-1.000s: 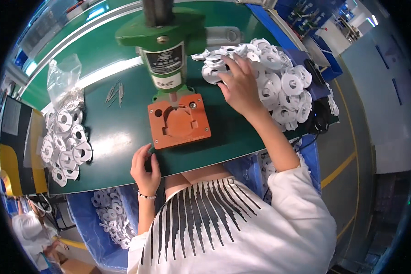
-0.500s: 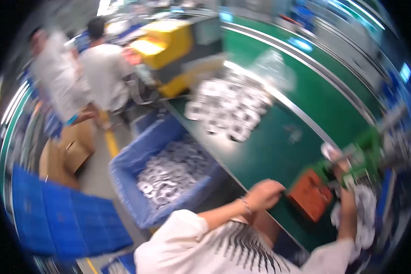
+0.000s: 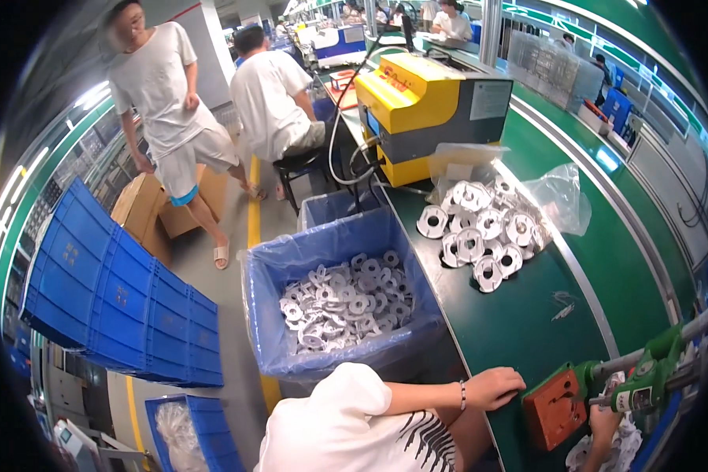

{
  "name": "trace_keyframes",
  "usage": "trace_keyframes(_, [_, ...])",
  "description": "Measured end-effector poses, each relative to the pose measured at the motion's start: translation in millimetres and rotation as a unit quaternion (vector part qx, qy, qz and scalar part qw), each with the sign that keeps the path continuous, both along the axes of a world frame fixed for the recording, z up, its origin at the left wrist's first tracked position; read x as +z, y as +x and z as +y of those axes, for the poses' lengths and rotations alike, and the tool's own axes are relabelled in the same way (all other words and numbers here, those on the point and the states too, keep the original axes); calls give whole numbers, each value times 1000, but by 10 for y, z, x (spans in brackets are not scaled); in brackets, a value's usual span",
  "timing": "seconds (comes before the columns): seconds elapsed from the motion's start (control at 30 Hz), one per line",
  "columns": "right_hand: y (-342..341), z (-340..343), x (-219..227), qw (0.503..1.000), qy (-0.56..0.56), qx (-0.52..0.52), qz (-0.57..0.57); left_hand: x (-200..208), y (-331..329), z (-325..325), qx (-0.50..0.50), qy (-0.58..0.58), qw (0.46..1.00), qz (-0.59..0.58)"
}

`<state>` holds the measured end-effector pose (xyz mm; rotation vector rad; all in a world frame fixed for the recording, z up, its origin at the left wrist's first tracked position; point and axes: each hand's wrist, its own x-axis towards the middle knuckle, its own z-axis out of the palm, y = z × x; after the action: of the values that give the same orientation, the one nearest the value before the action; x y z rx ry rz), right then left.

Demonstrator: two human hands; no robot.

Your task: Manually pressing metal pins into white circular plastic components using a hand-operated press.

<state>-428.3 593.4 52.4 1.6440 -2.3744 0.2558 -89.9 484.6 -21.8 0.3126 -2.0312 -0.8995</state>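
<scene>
My left hand (image 3: 495, 388) rests on the green tabletop near its front edge. Its fingers are loosely bent and hold nothing visible, close to an orange-brown block (image 3: 556, 409). At the lower right, my right hand (image 3: 603, 425) reaches up behind the metal bar of a green hand press (image 3: 637, 385), which partly hides it. A whitish part (image 3: 612, 383) shows at its fingertips, apparently gripped; its full shape is hidden. Several white ring-shaped parts (image 3: 623, 444) lie beside the right wrist.
A heap of white ring-shaped parts (image 3: 491, 224) lies farther up the table by a clear plastic bag (image 3: 562, 197). A lined blue bin (image 3: 263, 315) holds many more. Beyond stands a yellow-grey machine (image 3: 417, 102). Blue crates (image 3: 125, 291) are at left; two people are nearby.
The view has tilted up and grown sharper. My left hand has settled lower onto the tabletop. My right hand has drawn back beside the press, the whitish part moving with it.
</scene>
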Motion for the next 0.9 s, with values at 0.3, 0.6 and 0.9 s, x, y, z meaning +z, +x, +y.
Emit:
trace_keyframes(0.3, [1239, 1153, 289, 869, -276, -202, -358, 482, 92, 12, 64, 117, 990, 40])
trace_keyframes(0.6, [1899, 588, 416, 707, -207, 20, -675, 998, -425, 231, -231, 281, 930, -55])
trace_keyframes(0.9, [1827, 457, 173, 720, -363, 64, -588, 1054, -426, 111, -136, 23, 990, 5])
